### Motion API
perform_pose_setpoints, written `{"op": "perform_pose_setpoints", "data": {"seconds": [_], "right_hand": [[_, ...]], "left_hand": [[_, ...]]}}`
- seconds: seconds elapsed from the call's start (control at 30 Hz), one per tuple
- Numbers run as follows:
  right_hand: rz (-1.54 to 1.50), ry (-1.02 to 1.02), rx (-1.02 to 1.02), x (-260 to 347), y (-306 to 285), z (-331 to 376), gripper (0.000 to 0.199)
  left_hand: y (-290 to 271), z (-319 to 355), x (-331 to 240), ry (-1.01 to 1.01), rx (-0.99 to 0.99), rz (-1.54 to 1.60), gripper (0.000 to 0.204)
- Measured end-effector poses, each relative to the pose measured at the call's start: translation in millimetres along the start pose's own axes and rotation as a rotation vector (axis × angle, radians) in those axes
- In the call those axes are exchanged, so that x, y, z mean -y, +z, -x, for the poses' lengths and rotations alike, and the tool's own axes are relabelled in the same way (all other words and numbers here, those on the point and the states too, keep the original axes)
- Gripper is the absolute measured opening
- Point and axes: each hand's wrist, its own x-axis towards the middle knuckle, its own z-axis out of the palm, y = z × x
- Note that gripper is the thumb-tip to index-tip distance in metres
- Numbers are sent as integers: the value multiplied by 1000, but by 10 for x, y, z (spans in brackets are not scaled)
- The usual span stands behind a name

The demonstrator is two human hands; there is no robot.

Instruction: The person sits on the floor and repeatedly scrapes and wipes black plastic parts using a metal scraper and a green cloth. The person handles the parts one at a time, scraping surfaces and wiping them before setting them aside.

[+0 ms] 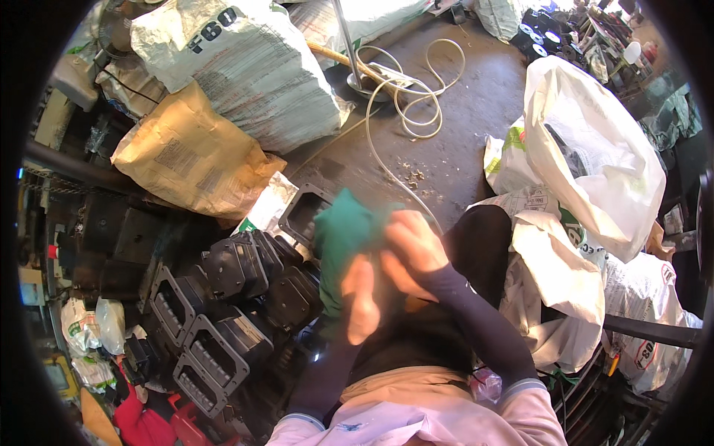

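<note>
Above the lap [416, 343]: green cloth [343, 229], at left hand [360, 301] and right hand [413, 249], presumably steadied two-handed; fingers blurred, grip unclear. Black housings [236, 266] alongside, likely for reach.

Grey floor [487, 89] here | cream hose [440, 111] sprawling in loose loops | pale crumbs [415, 175] scattered near it | bulky white sack [256, 82] sitting left!

Steeply down looks the head view, over the wearer's pink shirt [394, 425], left hand [360, 301] and right hand [413, 249] close below at mid-picture, floor [480, 97] farther off up top, fisheye rim curving black either side.
</note>
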Motion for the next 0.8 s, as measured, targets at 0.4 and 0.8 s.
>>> {"op": "perform_pose_setpoints", "data": {"seconds": [0.4,0.8], "right_hand": [[-324,469,108,73,-188,-305,34],[-107,-178,-196,344,-28,253,46]], "left_hand": [[50,66,-270,292,-83,-180,59],[-146,6,-413,-434,73,523,66]]}}
